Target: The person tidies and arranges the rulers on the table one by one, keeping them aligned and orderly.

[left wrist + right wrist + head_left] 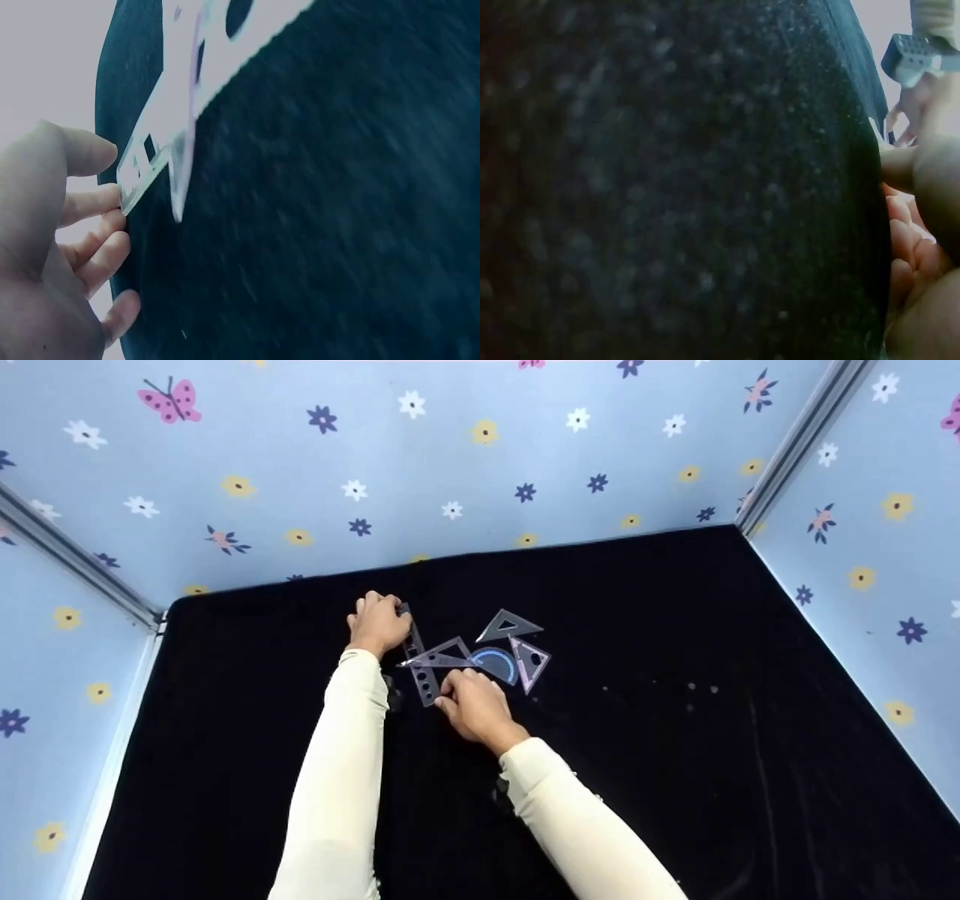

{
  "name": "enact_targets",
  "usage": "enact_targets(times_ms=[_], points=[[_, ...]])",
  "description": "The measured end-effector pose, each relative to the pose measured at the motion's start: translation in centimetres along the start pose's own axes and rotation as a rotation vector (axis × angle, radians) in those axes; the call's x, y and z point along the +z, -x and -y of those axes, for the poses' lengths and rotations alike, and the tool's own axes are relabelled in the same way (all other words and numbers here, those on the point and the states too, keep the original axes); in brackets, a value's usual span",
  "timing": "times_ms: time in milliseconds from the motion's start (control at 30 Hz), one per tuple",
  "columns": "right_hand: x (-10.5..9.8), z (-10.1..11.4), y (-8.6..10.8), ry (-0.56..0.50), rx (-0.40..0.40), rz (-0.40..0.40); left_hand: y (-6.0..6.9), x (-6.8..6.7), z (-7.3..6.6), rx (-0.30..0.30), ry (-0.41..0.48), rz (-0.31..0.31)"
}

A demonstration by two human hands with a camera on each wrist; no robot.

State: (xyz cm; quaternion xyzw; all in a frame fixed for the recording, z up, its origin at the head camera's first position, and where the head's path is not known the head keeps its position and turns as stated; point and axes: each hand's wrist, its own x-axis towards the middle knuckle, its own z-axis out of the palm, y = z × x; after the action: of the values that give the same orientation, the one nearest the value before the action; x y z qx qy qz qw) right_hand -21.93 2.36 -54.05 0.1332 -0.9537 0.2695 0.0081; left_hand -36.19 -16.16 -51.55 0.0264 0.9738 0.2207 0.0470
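A clear ruler (422, 681) with a row of round cut-outs lies slanted on the black cloth. My left hand (377, 622) pinches its far end; in the left wrist view, thumb and fingers (94, 199) meet at the ruler's tip (135, 176). At the near end, my right hand (476, 706) pinches the ruler's corner with bent fingers. The right wrist view mostly shows cloth, with curled fingers (904, 240) at its right edge. Across the ruler lies a clear set square (450, 658), its right corner beside a protractor (506, 661) with a blue arc.
A second clear set square (491, 628) lies beyond the protractor. To its right is a pink-edged set square (521, 664). Black cloth (637, 780) covers the table, and blue flowered panels (420, 457) rise behind it and at both sides.
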Motion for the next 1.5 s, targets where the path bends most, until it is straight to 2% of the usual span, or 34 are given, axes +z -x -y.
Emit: enact_targets(times_ms=[300, 533, 833, 967, 1167, 1367, 1500], points=[[-0.3, -0.8, 0.0, -0.072, -0.027, 0.023, 1.2, -0.4, 1.6, -0.004, 0.025, -0.043], [-0.6, -1.2, 0.2, -0.132, -0.041, 0.045, 2.1, -0.3, 2.2, 0.006, 0.026, -0.086], [-0.7, -2.2, 0.5, -0.151, -0.066, 0.067, 3.8, -0.3, 3.2, -0.019, 0.014, -0.072], [-0.8, -2.4, 0.6, -0.184, -0.104, 0.072, 4.7, -0.3, 3.8, -0.029, 0.016, -0.079], [-0.7, -2.3, 0.6, -0.302, -0.157, 0.053, 6.2, -1.2, 4.8, -0.068, 0.054, -0.075], [-0.6, -2.2, 0.9, -0.432, -0.112, 0.031, 7.6, -2.1, 5.9, -0.128, 0.131, -0.087], [-0.9, -2.1, 1.1, -0.498, -0.081, 0.059, 8.3, -2.3, 6.3, -0.116, 0.144, -0.122]])
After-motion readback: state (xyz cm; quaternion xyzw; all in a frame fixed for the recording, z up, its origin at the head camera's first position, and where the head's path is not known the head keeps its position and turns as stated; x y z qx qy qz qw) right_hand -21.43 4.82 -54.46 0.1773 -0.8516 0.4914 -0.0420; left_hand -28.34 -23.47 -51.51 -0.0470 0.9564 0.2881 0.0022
